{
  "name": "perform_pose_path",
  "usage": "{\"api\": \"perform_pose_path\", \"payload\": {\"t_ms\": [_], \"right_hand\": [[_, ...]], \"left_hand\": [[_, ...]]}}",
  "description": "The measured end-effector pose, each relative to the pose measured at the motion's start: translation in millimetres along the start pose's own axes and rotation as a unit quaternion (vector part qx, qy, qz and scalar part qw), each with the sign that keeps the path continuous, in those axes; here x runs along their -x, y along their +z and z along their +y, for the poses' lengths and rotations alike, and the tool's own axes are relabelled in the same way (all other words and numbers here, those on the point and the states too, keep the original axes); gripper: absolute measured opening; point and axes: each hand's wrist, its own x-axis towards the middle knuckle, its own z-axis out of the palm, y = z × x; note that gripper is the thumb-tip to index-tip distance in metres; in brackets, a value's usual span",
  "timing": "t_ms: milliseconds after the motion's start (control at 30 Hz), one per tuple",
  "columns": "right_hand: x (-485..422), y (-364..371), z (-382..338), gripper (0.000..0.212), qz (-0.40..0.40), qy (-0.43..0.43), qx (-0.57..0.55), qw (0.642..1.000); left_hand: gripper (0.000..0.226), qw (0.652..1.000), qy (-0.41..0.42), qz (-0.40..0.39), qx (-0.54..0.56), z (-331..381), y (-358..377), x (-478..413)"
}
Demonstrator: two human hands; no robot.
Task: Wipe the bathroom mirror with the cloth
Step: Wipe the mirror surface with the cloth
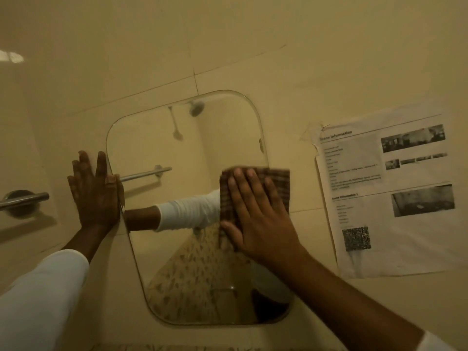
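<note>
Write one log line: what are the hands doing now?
right hand: flat, pressing cloth on mirror | left hand: flat at mirror's left edge

In the middle of the frame a mirror (162, 138) with rounded corners hangs on a cream tiled wall (253, 41), and the right hand (255, 219) lies flat with spread fingers on a brown checked cloth (276, 181), pressing it against the right edge of the glass. The left hand (95, 191) is open and flat at the mirror's left edge, touching it. A printed paper sheet (395, 198) is stuck on the wall at the right, and a metal handle (22, 200) shows at the left edge of the frame.
</note>
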Motion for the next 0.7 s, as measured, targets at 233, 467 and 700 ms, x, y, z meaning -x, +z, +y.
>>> {"api": "perform_pose_path", "payload": {"t_ms": [233,467,700], "right_hand": [[-147,-38,19,0.092,0.028,-0.002,0.04,0.999],[-134,-32,15,0.09,0.04,0.008,0.036,0.999],[-95,-25,5,0.093,0.003,-0.011,0.026,1.0]], "left_hand": [[0.072,1.0,-0.002,-0.005,0.0,0,1,-1],[0.068,0.999,0.006,0.01,0.049,-4,5,0],[0.076,0.995,-0.004,-0.013,0.102,-23,30,-9]]}}
